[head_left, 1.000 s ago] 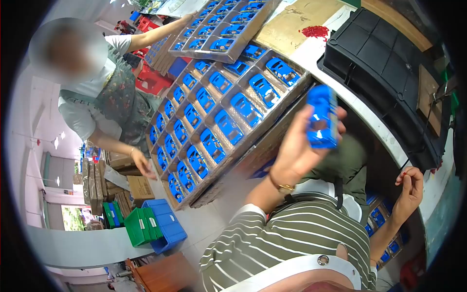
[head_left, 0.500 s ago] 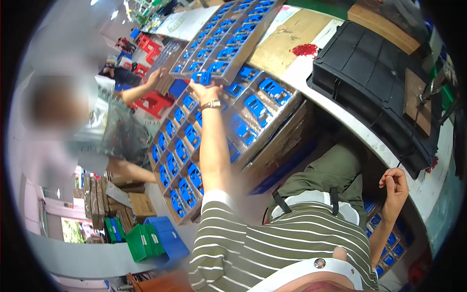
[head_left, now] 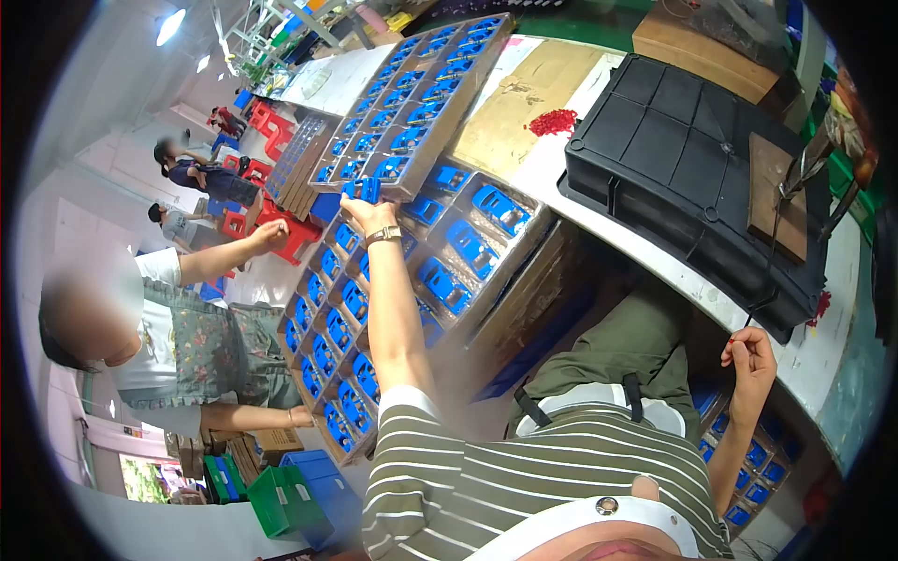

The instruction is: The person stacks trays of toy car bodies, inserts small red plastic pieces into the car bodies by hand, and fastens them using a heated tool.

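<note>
My left hand [head_left: 372, 217], with a watch on its wrist, is closed round a blue toy car body [head_left: 361, 190]. It is stretched out at the near edge of the upper divided tray [head_left: 412, 154], which holds rows of similar blue car bodies. Below and around my forearm lies a larger divided tray [head_left: 524, 241] with more blue car bodies [head_left: 502, 208] in its compartments. My right hand [head_left: 754, 366] is beside the white table edge, fingers curled in a pinch. A tiny red piece [head_left: 731, 342] shows at its fingertips.
A black plastic crate [head_left: 673, 178] lies upside down on the white table [head_left: 655, 245]. Small red parts [head_left: 552, 122] are piled on cardboard [head_left: 514, 103]. A co-worker [head_left: 215, 346] stands at the left, one hand on the lower tray. Green bins [head_left: 283, 500] and red stools [head_left: 297, 238] stand beyond.
The camera view has shifted slightly. My left hand still holds the blue car body by the upper tray. The co-worker's raised hand has moved away from the trays. A red piece now shows in my right fingertips.
</note>
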`<state>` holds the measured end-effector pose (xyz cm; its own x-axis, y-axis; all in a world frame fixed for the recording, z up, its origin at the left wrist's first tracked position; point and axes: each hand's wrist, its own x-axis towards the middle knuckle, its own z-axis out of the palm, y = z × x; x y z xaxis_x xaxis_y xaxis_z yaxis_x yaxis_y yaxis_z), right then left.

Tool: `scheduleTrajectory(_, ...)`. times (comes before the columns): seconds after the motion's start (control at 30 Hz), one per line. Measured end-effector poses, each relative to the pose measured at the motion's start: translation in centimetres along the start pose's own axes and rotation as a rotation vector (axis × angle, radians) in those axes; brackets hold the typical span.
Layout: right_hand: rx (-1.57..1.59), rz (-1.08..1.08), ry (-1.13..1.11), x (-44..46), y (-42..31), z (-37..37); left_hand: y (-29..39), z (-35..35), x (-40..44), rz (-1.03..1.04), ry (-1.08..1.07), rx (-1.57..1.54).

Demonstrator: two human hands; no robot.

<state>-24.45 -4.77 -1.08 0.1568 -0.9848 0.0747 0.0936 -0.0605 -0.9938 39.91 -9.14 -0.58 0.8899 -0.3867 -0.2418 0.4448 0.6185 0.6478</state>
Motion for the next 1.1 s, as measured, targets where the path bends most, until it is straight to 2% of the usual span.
scheduleTrajectory(0.1,0.019,0.020,-0.040,0.7,-0.2,0.9,0.2,0.5,-1.6,-0.031,0.019,0.071)
scheduleTrajectory(0.13,0.026,0.026,-0.061,1.2,-0.5,1.6,0.0,0.7,-1.9,0.007,-0.049,0.045)
scheduleTrajectory(0.17,0.047,0.036,-0.118,1.6,-1.1,2.8,-0.4,0.7,-2.5,0.018,-0.029,0.116)
scheduleTrajectory(0.23,0.084,0.053,-0.237,2.8,-3.1,6.4,-0.2,2.0,-5.2,0.034,0.018,0.248)
scheduleTrajectory(0.3,0.062,-0.084,-0.393,4.4,-4.4,11.0,0.5,0.9,-2.8,0.169,-0.056,0.271)
scheduleTrajectory(0.37,0.020,-0.128,-0.488,6.0,-6.0,16.6,1.9,-0.2,-1.1,0.286,-0.149,0.302)
scheduleTrajectory(0.43,-0.068,-0.104,-0.705,8.8,-6.4,21.6,4.1,-0.1,-0.9,0.278,-0.219,0.294)
scheduleTrajectory(0.5,-0.200,-0.296,-0.755,11.0,-5.6,26.9,6.5,-0.2,-1.0,0.177,-0.353,0.335)
scheduleTrajectory(0.57,-0.263,-0.563,-0.691,15.0,-1.8,32.3,8.3,-0.3,0.1,0.192,-0.364,0.407)
scheduleTrajectory(0.63,-0.322,-0.323,-0.764,19.0,-0.3,36.2,9.8,-0.9,1.8,0.233,-0.443,0.524)
scheduleTrajectory(0.7,-0.164,0.223,-0.691,22.2,0.4,39.6,10.5,-1.1,3.6,0.248,-0.425,0.551)
scheduleTrajectory(0.73,-0.043,0.363,-0.649,23.6,0.8,40.6,10.6,-1.4,4.5,0.254,-0.414,0.568)
scheduleTrajectory(0.83,0.067,0.431,-0.455,25.8,2.1,43.1,10.3,-1.7,6.6,0.270,-0.322,0.695)
scheduleTrajectory(0.9,0.082,0.452,-0.461,26.5,2.8,43.7,10.0,-1.8,8.7,0.161,-0.189,0.505)
scheduleTrajectory(0.93,0.076,0.461,-0.478,26.9,3.3,43.9,9.9,-2.1,9.1,0.209,-0.193,0.618)
scheduleTrajectory(1.0,0.088,0.463,-0.546,27.4,4.4,44.1,10.1,-2.6,9.4,0.243,-0.192,0.520)
scheduleTrajectory(1.1,0.083,0.543,-0.524,27.6,5.1,44.8,10.0,-3.1,10.9,0.307,-0.104,0.493)
